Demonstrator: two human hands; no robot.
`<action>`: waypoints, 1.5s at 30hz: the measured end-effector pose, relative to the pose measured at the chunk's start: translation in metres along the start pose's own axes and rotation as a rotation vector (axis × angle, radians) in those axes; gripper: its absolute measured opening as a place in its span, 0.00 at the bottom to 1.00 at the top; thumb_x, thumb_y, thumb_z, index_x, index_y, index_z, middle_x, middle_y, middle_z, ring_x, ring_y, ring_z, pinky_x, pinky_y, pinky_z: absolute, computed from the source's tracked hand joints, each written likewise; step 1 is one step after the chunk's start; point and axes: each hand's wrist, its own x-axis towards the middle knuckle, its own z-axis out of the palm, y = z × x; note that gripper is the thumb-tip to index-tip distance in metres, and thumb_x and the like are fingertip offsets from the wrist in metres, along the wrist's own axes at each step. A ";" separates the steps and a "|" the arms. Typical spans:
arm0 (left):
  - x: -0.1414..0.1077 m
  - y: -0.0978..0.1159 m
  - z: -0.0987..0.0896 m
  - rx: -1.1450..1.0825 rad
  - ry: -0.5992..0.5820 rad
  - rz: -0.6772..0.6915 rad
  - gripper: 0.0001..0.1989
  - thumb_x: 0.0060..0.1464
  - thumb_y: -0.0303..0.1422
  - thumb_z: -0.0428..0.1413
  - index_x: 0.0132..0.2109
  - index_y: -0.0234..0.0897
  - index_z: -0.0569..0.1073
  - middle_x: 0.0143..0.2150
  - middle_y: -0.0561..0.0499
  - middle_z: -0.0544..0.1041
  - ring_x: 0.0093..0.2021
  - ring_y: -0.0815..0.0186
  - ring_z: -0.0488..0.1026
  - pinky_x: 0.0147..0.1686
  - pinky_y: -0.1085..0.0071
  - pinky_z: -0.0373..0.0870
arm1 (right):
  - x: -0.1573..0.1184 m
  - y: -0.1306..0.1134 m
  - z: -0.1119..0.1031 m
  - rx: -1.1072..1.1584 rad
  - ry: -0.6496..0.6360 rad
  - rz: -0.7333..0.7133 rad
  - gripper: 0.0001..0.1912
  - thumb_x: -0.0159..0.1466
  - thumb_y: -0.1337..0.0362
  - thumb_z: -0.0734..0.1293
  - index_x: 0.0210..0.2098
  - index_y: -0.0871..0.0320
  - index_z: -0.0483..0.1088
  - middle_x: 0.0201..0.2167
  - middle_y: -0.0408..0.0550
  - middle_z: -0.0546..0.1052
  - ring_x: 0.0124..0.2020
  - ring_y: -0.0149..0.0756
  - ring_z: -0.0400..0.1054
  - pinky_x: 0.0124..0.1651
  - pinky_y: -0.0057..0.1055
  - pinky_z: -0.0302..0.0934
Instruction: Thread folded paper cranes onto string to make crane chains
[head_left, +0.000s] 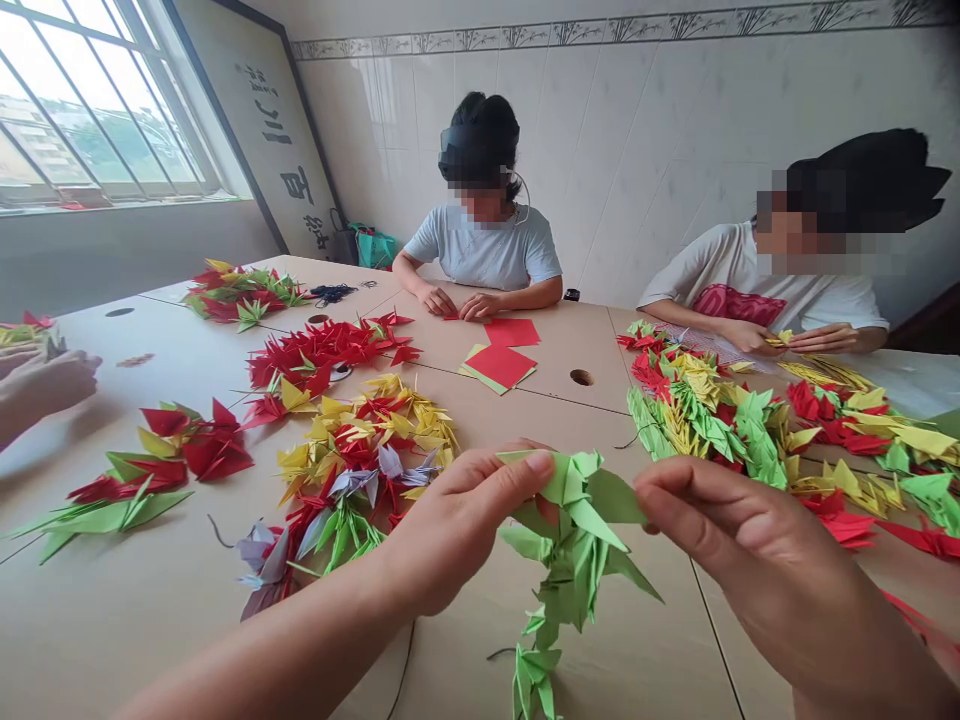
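Note:
A bunch of green folded paper pieces point(577, 560) hangs in front of me, running down toward the bottom edge of the head view. My left hand point(465, 515) is closed on its upper left part, thumb on top. On the other side, my right hand point(735, 540) pinches the tip of a green paper wing between thumb and fingers. Left of the bunch lies a ring of yellow, red, lilac and green folded paper point(382, 440). A dark string point(407, 660) lies on the table below my left hand.
Two people sit across the table point(247, 600), handling paper. Another person's hands point(49, 385) are at the left edge. Red squares point(501, 366) lie mid-table. Red folded pieces point(330, 350) lie left of them, and mixed-colour strands point(705, 410) at the right. The tabletop has a round hole point(582, 377).

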 end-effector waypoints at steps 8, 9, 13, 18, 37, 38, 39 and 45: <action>0.006 -0.007 -0.004 -0.117 0.145 -0.060 0.16 0.53 0.43 0.55 0.33 0.32 0.74 0.31 0.49 0.74 0.33 0.69 0.68 0.38 0.72 0.64 | -0.009 -0.015 0.006 -0.314 0.150 -0.288 0.11 0.57 0.53 0.68 0.38 0.48 0.69 0.38 0.43 0.74 0.42 0.41 0.68 0.43 0.34 0.63; 0.007 -0.007 -0.004 -0.134 0.142 -0.066 0.16 0.52 0.43 0.56 0.32 0.32 0.74 0.31 0.49 0.74 0.33 0.69 0.68 0.37 0.72 0.64 | -0.009 -0.016 0.008 -0.334 0.140 -0.316 0.11 0.57 0.54 0.68 0.38 0.47 0.70 0.39 0.43 0.74 0.43 0.42 0.68 0.44 0.35 0.63; 0.008 -0.007 -0.004 -0.180 0.105 -0.061 0.15 0.53 0.42 0.55 0.31 0.31 0.73 0.29 0.50 0.73 0.32 0.70 0.67 0.35 0.73 0.63 | -0.006 -0.013 0.013 -0.353 0.115 -0.376 0.05 0.60 0.61 0.66 0.37 0.49 0.70 0.38 0.45 0.73 0.44 0.41 0.67 0.45 0.36 0.62; 0.015 -0.015 -0.010 -0.157 0.163 -0.051 0.16 0.52 0.43 0.55 0.32 0.32 0.73 0.30 0.50 0.73 0.32 0.70 0.68 0.34 0.73 0.62 | -0.005 -0.012 0.011 -0.273 0.049 -0.398 0.02 0.61 0.65 0.66 0.33 0.50 0.68 0.34 0.43 0.72 0.40 0.37 0.68 0.41 0.31 0.63; -0.006 -0.004 0.002 0.769 0.055 0.369 0.12 0.51 0.41 0.58 0.34 0.37 0.67 0.34 0.52 0.67 0.36 0.68 0.64 0.37 0.72 0.61 | 0.001 -0.015 0.015 -0.249 0.046 0.050 0.14 0.61 0.50 0.62 0.28 0.53 0.70 0.26 0.41 0.75 0.30 0.35 0.68 0.30 0.27 0.60; -0.006 -0.004 0.003 0.778 0.033 0.357 0.13 0.49 0.41 0.59 0.34 0.36 0.68 0.34 0.52 0.67 0.36 0.68 0.64 0.37 0.72 0.61 | 0.001 -0.016 0.016 -0.251 0.055 0.051 0.14 0.61 0.50 0.62 0.28 0.53 0.70 0.25 0.41 0.75 0.29 0.35 0.68 0.30 0.27 0.59; -0.005 -0.004 0.003 0.783 0.023 0.346 0.14 0.48 0.42 0.60 0.33 0.36 0.68 0.34 0.52 0.67 0.36 0.68 0.64 0.37 0.72 0.61 | 0.001 -0.016 0.016 -0.251 0.057 0.049 0.15 0.61 0.50 0.62 0.28 0.53 0.70 0.24 0.41 0.74 0.29 0.35 0.68 0.29 0.27 0.59; -0.004 -0.002 0.002 0.773 0.007 0.310 0.17 0.47 0.47 0.59 0.34 0.36 0.70 0.35 0.51 0.68 0.37 0.66 0.65 0.38 0.72 0.61 | 0.000 -0.018 0.020 -0.233 0.062 0.070 0.14 0.60 0.50 0.62 0.26 0.53 0.70 0.23 0.39 0.74 0.28 0.34 0.68 0.29 0.26 0.59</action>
